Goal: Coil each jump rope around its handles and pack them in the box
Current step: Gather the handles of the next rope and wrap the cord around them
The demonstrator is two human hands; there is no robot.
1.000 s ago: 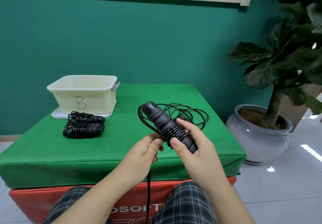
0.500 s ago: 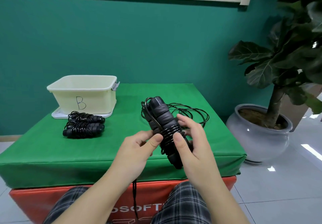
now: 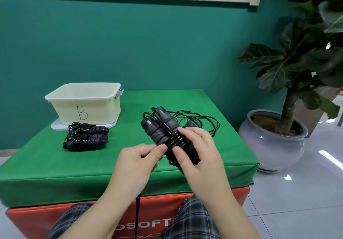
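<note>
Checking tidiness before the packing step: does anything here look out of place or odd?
Nothing is damaged or spilled. Two coiled ropes lie on the green mat in front of box B, not inside it. A loose rope sprawls behind the hands, and a cord tail dangles below the mat's edge.

right hand [image 3: 201, 157] grips two black foam jump-rope handles [image 3: 163, 127] wrapped in thin black cord; left hand [image 3: 136, 161] pinches the cord beside them, above green padded table [image 3: 55, 164].

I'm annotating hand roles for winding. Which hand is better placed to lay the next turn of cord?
Likely the left hand: it pinches the cord beside the coil, while the right hand grips the paired handles.
</note>
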